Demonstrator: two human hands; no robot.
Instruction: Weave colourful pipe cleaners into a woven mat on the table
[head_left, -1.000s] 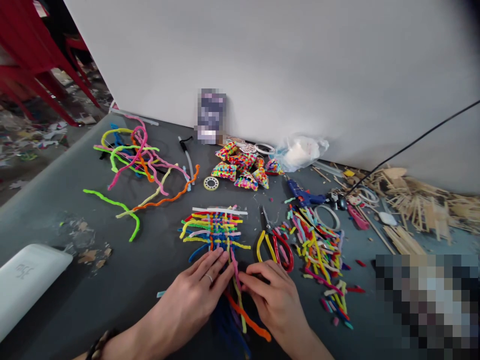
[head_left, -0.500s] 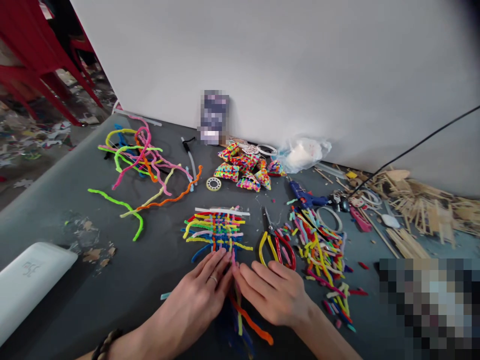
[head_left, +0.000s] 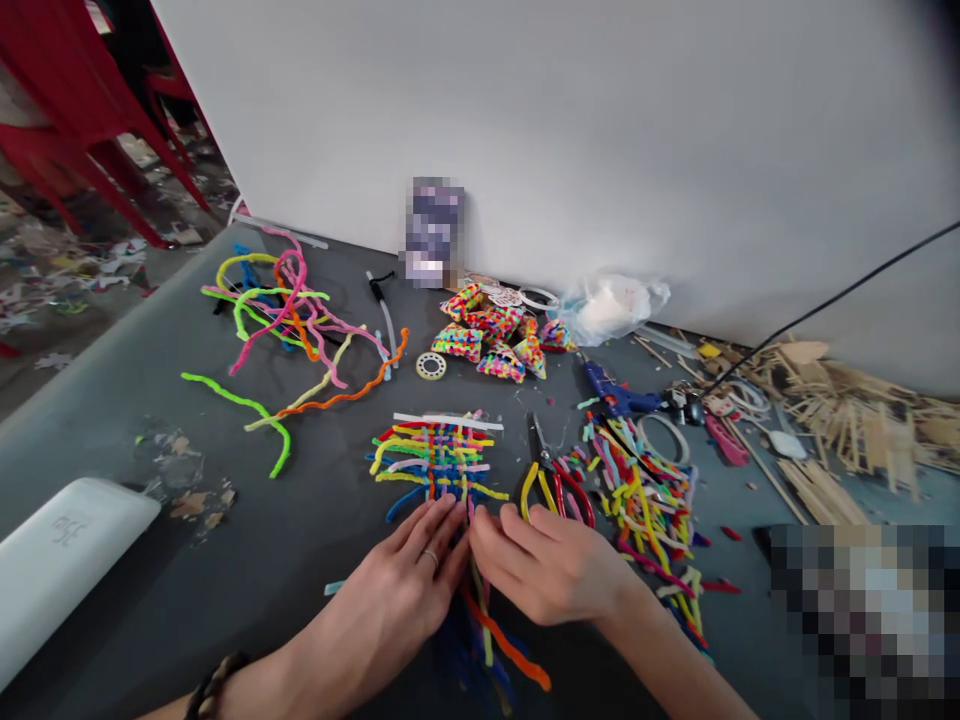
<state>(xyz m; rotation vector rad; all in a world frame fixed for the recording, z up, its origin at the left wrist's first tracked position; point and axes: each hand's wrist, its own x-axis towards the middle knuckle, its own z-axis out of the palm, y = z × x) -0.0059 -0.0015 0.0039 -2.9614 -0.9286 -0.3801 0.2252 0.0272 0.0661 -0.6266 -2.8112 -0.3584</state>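
Nearest to me, an orange fuzzy strand [head_left: 517, 655] trails toward the near edge below the two bare hands. The left hand [head_left: 409, 575], with a ring on one finger and a dark braided bracelet [head_left: 214, 688] at its wrist, lies over the near end of a woven mat of multicolored fuzzy strands [head_left: 442, 455]. Its fingers lie close together, but I can't tell whether its grip closes on anything. Just beside it, the right hand [head_left: 555, 565] bends inward, its grip drawn together on a pink fuzzy strand [head_left: 471, 510] at the mat's near end. The mat lies flat on the dark gray counter [head_left: 300, 540], its strand ends splayed out to both sides.

At the near left sits a rounded white device [head_left: 71, 560] with digits on top. Right of the mat are scissors with one yellow and one red handle [head_left: 544, 465], then a heap of short colored fuzzy cuttings [head_left: 649, 490]. Farther off on the left sprawls a tangle of long bright strands [head_left: 289, 305]. Beyond the mat sit a small round spool [head_left: 431, 366] and a cluster of speckled multicolored bundles [head_left: 491, 330], with a blue glue gun [head_left: 615, 390] to their right. Pale wooden sticks [head_left: 847, 400] litter the far right. A crumpled clear plastic bag [head_left: 615, 305] rests near the white wall [head_left: 562, 130].
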